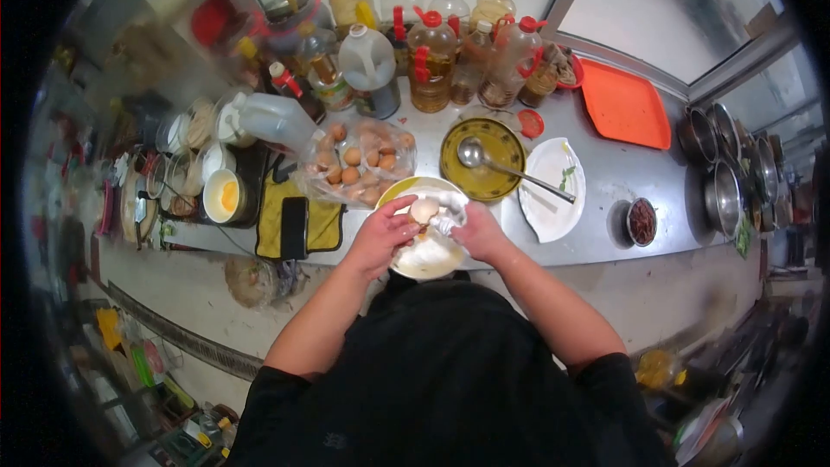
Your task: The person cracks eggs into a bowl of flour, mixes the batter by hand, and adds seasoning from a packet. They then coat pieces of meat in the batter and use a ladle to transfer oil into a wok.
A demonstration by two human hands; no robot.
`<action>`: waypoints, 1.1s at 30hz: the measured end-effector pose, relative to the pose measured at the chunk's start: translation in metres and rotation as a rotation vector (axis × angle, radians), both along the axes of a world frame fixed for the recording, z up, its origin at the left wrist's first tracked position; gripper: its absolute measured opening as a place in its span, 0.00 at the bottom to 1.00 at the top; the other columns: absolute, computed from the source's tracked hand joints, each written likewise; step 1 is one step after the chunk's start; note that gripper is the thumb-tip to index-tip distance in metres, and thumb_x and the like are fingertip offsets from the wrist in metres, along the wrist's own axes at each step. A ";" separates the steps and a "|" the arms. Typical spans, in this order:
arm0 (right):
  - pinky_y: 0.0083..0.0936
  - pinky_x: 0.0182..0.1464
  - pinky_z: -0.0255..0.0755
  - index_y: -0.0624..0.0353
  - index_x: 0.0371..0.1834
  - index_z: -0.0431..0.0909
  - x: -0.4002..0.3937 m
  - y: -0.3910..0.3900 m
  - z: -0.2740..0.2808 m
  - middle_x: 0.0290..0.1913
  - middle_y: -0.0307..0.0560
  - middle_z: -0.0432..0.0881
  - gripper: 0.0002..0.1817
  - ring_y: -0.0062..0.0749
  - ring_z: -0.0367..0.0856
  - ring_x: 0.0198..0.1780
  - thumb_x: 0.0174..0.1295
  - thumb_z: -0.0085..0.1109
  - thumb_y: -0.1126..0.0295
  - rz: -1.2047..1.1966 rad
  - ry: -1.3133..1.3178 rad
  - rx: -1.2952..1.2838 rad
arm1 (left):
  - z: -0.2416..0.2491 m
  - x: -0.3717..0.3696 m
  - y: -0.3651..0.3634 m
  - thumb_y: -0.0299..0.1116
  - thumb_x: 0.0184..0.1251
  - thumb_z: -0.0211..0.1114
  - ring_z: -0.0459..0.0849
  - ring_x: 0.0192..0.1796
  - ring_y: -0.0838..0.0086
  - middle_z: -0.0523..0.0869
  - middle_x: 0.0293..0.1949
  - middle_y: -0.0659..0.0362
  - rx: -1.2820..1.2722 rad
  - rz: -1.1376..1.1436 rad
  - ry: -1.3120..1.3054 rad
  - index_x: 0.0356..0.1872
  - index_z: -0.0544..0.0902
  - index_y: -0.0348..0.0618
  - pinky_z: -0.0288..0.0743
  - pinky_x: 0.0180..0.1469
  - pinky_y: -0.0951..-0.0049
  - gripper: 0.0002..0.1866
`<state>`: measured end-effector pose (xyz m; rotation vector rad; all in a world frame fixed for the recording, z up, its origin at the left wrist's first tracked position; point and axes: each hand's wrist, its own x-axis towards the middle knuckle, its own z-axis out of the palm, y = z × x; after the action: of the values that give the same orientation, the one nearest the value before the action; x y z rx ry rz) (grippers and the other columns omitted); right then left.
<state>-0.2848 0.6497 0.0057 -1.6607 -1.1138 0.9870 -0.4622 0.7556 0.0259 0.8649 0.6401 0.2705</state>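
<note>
Left fingers (400, 229) pinch 1 egg (424, 210), right fingers (469, 223) a white wad (446, 222), at 12 o'clock — squeezing harder could crack the shell.

The single view looked from the person's head, forward and steeply down over the torso (450, 372). It sat near, above the front edge of the bench (618, 164), with the left hand (379, 238) and right hand (481, 233) about mid-frame, and its wide, rounded field reached past the bench's far edge.
</note>
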 end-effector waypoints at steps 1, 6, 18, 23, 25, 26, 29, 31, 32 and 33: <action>0.38 0.52 0.69 0.64 0.48 0.74 -0.002 -0.002 0.003 0.45 0.61 0.76 0.20 0.53 0.75 0.49 0.51 0.59 0.70 0.065 -0.090 0.000 | 0.000 -0.001 -0.001 0.22 0.58 0.62 0.79 0.41 0.80 0.81 0.44 0.59 0.018 -0.005 -0.043 0.59 0.68 0.41 0.71 0.38 0.82 0.26; 0.39 0.55 0.66 0.66 0.47 0.75 -0.005 -0.009 0.006 0.44 0.64 0.75 0.19 0.54 0.73 0.50 0.52 0.55 0.69 0.238 -0.385 -0.002 | -0.010 -0.022 -0.003 0.20 0.59 0.60 0.78 0.42 0.80 0.81 0.45 0.57 -0.043 -0.016 -0.081 0.61 0.67 0.41 0.71 0.40 0.81 0.27; 0.18 0.34 0.70 0.63 0.50 0.75 0.012 -0.015 -0.025 0.39 0.42 0.81 0.16 0.20 0.77 0.34 0.56 0.52 0.76 0.115 -0.066 -0.216 | -0.071 -0.220 -0.076 0.26 0.63 0.58 0.80 0.44 0.74 0.80 0.47 0.56 -0.318 0.708 -0.108 0.54 0.71 0.39 0.75 0.43 0.80 0.18; 0.16 0.31 0.68 0.62 0.48 0.77 -0.008 -0.001 -0.015 0.37 0.40 0.81 0.14 0.19 0.75 0.30 0.57 0.53 0.74 0.056 0.083 -0.257 | -0.092 -0.345 -0.036 0.30 0.65 0.57 0.80 0.46 0.70 0.80 0.44 0.54 -0.295 1.278 0.054 0.52 0.72 0.37 0.76 0.48 0.77 0.16; 0.17 0.33 0.70 0.61 0.47 0.77 -0.005 0.000 -0.029 0.37 0.39 0.81 0.14 0.20 0.76 0.32 0.57 0.53 0.74 -0.003 0.087 -0.260 | -0.082 -0.354 -0.008 0.30 0.65 0.56 0.79 0.47 0.69 0.80 0.43 0.54 -0.410 1.301 0.038 0.52 0.72 0.37 0.76 0.47 0.76 0.16; 0.21 0.35 0.71 0.62 0.46 0.78 0.001 -0.002 -0.060 0.37 0.43 0.82 0.14 0.26 0.78 0.34 0.55 0.54 0.75 -0.024 -0.038 -0.210 | -0.064 -0.344 0.002 0.31 0.66 0.55 0.80 0.46 0.69 0.80 0.41 0.55 -0.372 1.282 0.205 0.52 0.72 0.37 0.77 0.45 0.76 0.15; 0.32 0.40 0.73 0.65 0.44 0.77 -0.015 0.000 -0.023 0.37 0.56 0.81 0.15 0.43 0.80 0.38 0.51 0.55 0.75 -0.053 -0.365 -0.215 | -0.078 -0.312 0.014 0.33 0.66 0.53 0.82 0.42 0.69 0.80 0.39 0.56 -0.200 1.015 0.406 0.50 0.73 0.38 0.77 0.41 0.75 0.14; 0.38 0.43 0.73 0.67 0.43 0.77 -0.028 0.008 -0.011 0.37 0.65 0.79 0.16 0.55 0.79 0.40 0.48 0.57 0.74 -0.035 -0.555 -0.261 | -0.081 -0.277 0.009 0.34 0.66 0.54 0.83 0.37 0.71 0.81 0.37 0.56 0.001 0.705 0.450 0.48 0.73 0.39 0.77 0.36 0.76 0.13; 0.38 0.44 0.73 0.66 0.43 0.77 -0.028 0.007 -0.022 0.38 0.65 0.79 0.17 0.55 0.79 0.41 0.48 0.57 0.74 0.002 -0.560 -0.260 | -0.076 -0.251 0.003 0.34 0.65 0.55 0.83 0.35 0.72 0.82 0.37 0.57 0.055 0.591 0.460 0.48 0.74 0.39 0.76 0.34 0.76 0.13; 0.38 0.45 0.72 0.65 0.44 0.77 -0.028 0.006 -0.027 0.38 0.64 0.79 0.17 0.55 0.78 0.43 0.49 0.57 0.73 0.043 -0.564 -0.258 | -0.078 -0.230 0.000 0.34 0.65 0.55 0.83 0.34 0.73 0.82 0.37 0.56 0.027 0.456 0.412 0.48 0.74 0.39 0.76 0.34 0.76 0.14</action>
<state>-0.3131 0.6554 -0.0217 -2.2164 -1.4322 0.7231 -0.6920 0.7552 -0.0520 0.7981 1.2238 0.5184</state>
